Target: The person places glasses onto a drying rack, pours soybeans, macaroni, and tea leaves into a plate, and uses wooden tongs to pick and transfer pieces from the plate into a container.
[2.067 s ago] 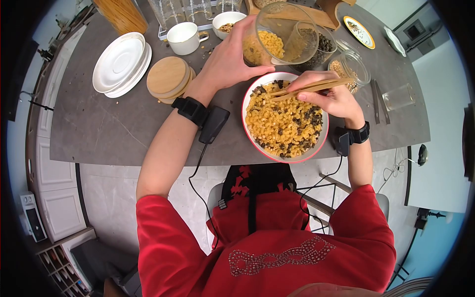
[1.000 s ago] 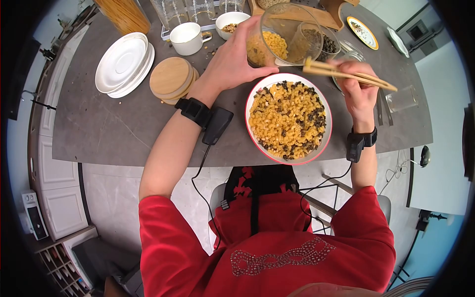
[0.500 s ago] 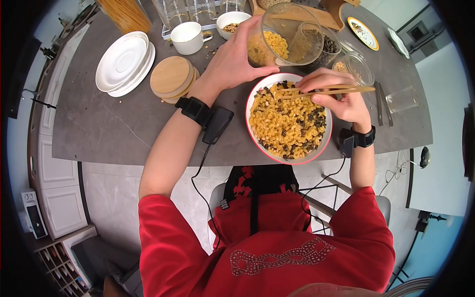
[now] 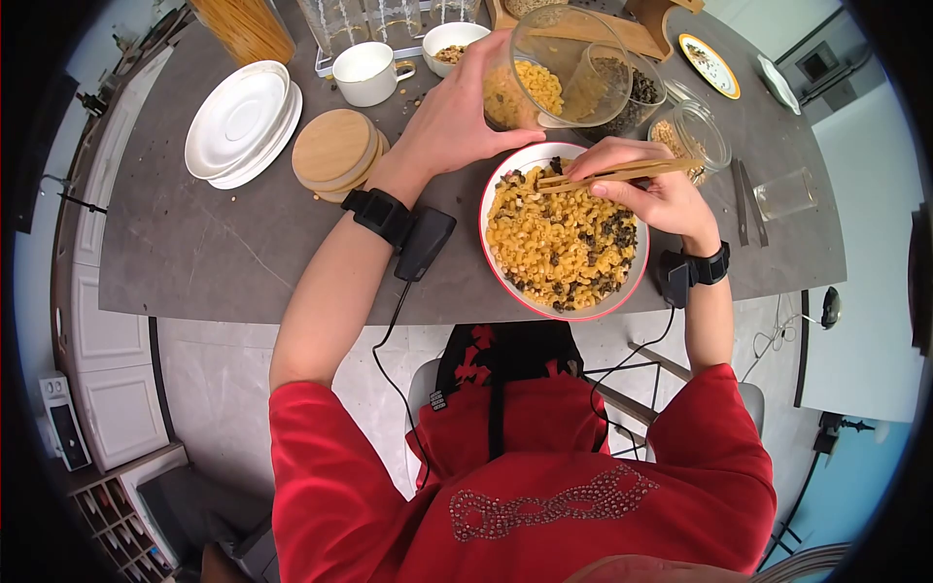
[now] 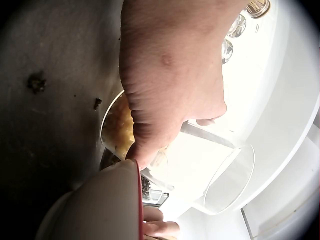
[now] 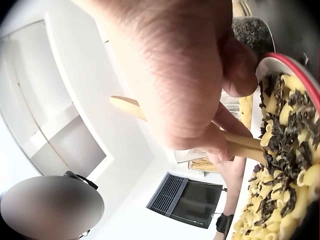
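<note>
Both tong tips (image 4: 550,185) back in pasta (image 4: 549,238), right grip (image 4: 653,187) pinching tongs (image 4: 627,171), left grip (image 4: 455,124) round clear container (image 4: 573,73)

Red-rimmed bowl (image 4: 636,269), macaroni (image 4: 554,243), dark flakes (image 4: 619,229), wooden tongs (image 4: 637,171) dipped in, tilted clear container (image 4: 564,60)

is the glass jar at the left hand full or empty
Partly full: yellow macaroni shows inside the glass jar toward its base, while the part near the mouth looks clear.
</note>
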A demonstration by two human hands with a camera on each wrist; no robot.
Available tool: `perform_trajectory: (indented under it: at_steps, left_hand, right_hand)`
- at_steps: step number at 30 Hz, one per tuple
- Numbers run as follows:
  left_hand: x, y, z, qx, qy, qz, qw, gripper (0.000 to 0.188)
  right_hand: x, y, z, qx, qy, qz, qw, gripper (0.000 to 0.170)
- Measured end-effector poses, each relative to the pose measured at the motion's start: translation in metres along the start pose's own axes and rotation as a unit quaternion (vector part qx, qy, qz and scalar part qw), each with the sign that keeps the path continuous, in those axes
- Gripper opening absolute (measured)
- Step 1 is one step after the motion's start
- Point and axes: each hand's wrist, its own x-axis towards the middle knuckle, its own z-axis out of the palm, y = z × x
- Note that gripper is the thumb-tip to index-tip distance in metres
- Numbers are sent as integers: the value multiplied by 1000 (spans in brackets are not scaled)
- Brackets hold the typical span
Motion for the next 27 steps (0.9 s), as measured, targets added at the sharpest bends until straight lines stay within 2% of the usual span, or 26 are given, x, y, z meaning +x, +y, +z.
perform_trajectory:
  at_steps: [2,9,11,12,15,17,18,20,24,26,27]
  left_hand:
    - [1,2,-1,5,-1,-14,1000,113]
    - [2,-1,-1,0,-5,-14,1000,114]
    - [1,0,-1,-3,-9,-16,1000,113]
    - [1,0,-1,-2,-6,-17,1000,113]
    - [1,-3,0,4,-2,-4,1000,113]
    - [2,-4,1,4,-1,5,1000,113]
    - [2,-4,0,4,-1,5,1000,113]
    - [2,-1,-1,-5,-7,-8,1000,112]
    - [1,4,-3,3,-25,-26,999,116]
    - [2,5,-4,0,-30,-37,999,116]
    - [2,4,-3,0,-30,-36,999,116]
  right_hand:
    - [-1,1,0,15,3,38,999,16]
    - [-4,0,1,-25,15,56,998,16]
    - [-3,-1,1,7,67,-7,998,15]
    - [-5,-1,0,7,64,-9,998,15]
    - [-8,4,-1,107,179,-138,968,15]
    - [-16,6,-7,164,229,-143,949,21]
    - [-14,8,-6,164,229,-144,949,21]
    - [-5,8,-1,58,329,-174,926,27]
    - [-6,6,-3,69,325,-137,933,32]
    - [-14,11,-10,156,259,-115,946,32]
    - [-16,10,-11,156,259,-115,946,32]
